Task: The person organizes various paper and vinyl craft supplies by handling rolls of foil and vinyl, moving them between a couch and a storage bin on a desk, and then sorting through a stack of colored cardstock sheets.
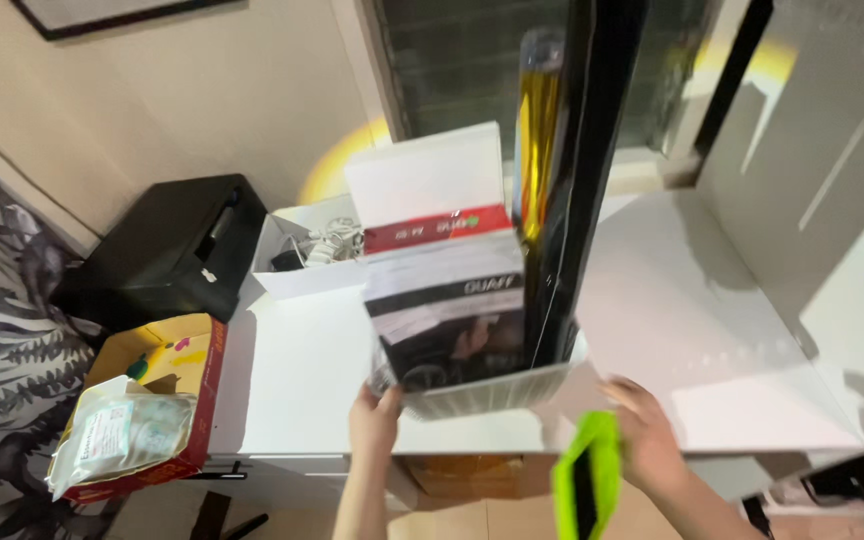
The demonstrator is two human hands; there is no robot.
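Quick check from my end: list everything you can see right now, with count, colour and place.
Desk: one, white, centre and right.
File holder: one, grey, near desk edge, gripped at its left corner.
Papers: several, white, red and black, standing in the file holder.
Black panel: one, tall, upright beside the papers.
Open box: one, white, back left of desk, with cables inside.
Black case: one, left of desk.
Carton: one, yellow and red, lower left, holding a plastic packet.
Green object: one, bright green, bottom centre, blurred.
Left hand: on the file holder's corner.
Right hand: by the green object; grip unclear.
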